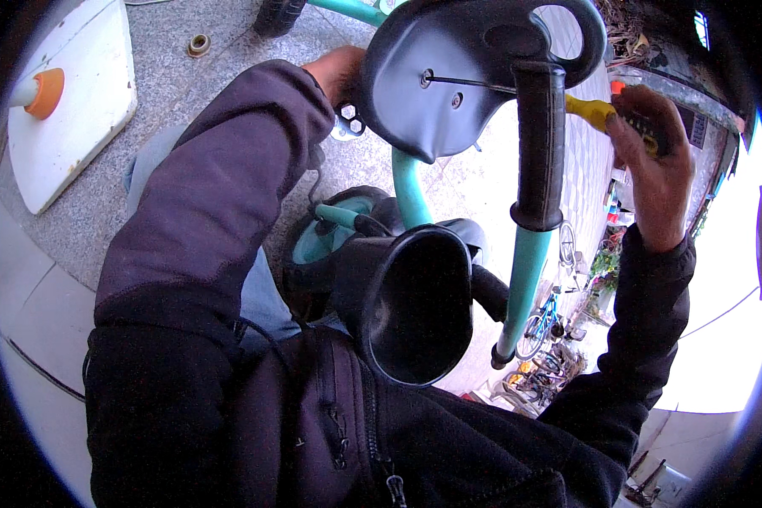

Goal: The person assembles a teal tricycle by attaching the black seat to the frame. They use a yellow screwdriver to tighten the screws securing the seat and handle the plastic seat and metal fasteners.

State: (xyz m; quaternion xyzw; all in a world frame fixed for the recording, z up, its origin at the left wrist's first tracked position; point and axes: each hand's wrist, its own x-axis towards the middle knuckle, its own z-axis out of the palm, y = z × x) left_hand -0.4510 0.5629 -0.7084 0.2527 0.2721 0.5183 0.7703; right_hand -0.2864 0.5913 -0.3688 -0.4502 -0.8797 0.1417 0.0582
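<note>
My right hand (656, 161) is closed around the yellow handle of a screwdriver (591, 110). Its thin dark shaft passes behind a black handlebar grip (539, 144), and the tip meets a screw in a black plastic seat (415, 106). A second screw head (456, 101) shows beside it. At the seat's left edge is my left hand (340, 74), its fingers hidden behind the seat. Just below that hand, a silver flat wrench with several holes (347, 127) partly shows; I cannot tell whether I hold it. The seat joins a teal tube frame (411, 186) of a small ride-on trike.
A black open-ended plastic part (423, 309) rests near my lap. Beyond it are a teal-hubbed wheel (334, 233) and another black tyre (278, 15). A white board (80, 118) with an orange collar (46, 93) stands left. A brownish ring (199, 45) lies on the speckled floor; bicycles (543, 322) stand right.
</note>
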